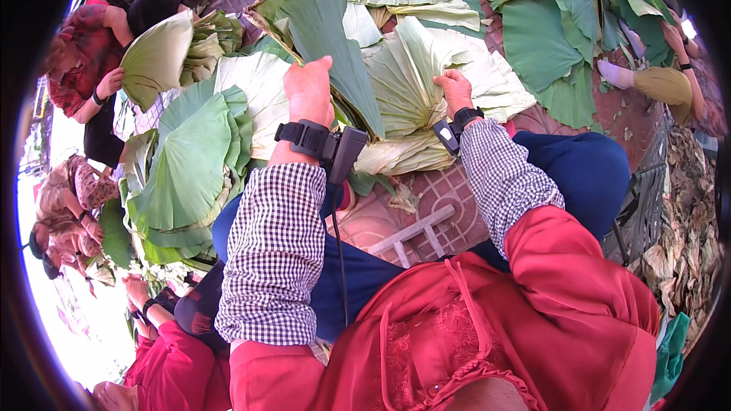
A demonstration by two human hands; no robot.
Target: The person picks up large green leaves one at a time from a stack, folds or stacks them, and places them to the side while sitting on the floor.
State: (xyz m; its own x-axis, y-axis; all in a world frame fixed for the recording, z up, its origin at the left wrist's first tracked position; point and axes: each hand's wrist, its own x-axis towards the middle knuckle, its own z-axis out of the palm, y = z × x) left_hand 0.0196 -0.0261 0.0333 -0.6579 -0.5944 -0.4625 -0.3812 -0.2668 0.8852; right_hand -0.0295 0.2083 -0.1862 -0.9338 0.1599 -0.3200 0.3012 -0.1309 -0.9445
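My left hand (309,91) is closed on the edge of a folded bundle of green lotus leaves (334,40), held up in front of me. To its right, my right hand (455,90) pinches a pale, pleated lotus leaf (402,83) between thumb and fingers. That leaf lies over more whitish leaves (499,88) on the paving. Below it is a layered stack of yellowish leaves (400,154). The palm side of both hands is hidden. Each wrist carries a black strap with a small device.
Green leaves are piled at my left (185,154) and at the upper right (542,40). Co-workers sit along the left side and at the far right, one holding a pale leaf (161,57). Dry brown leaves (682,228) lie by a dark metal frame at the right.
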